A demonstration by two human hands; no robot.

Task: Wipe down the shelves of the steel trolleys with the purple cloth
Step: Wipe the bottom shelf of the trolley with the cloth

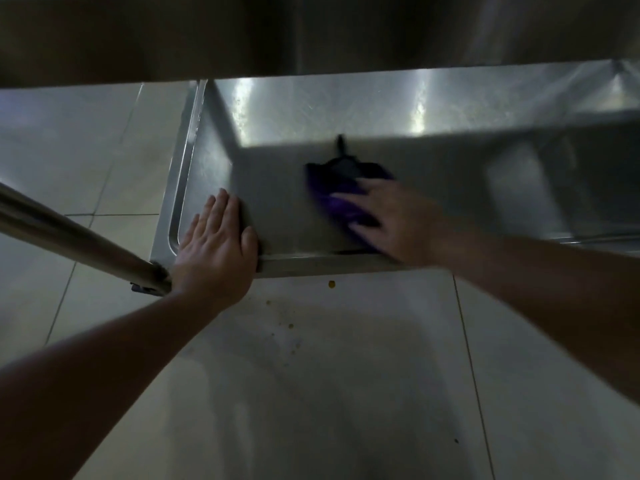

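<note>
The purple cloth [346, 199] is pressed flat on the steel shelf [287, 209] by the right hand [398, 220], fingers straight. At nine o'clock of it, the left hand [216, 251] is laid flat and released on the shelf's corner.

The low steel trolley shelf [294, 209] lies ahead on the pale tiled floor [311, 375]. The left hand [214, 244] rests flat on its near left corner — beside the round steel trolley post [69, 237]. To the right (mid-shelf), the right hand [398, 220] presses the crumpled purple cloth [343, 202].
</note>
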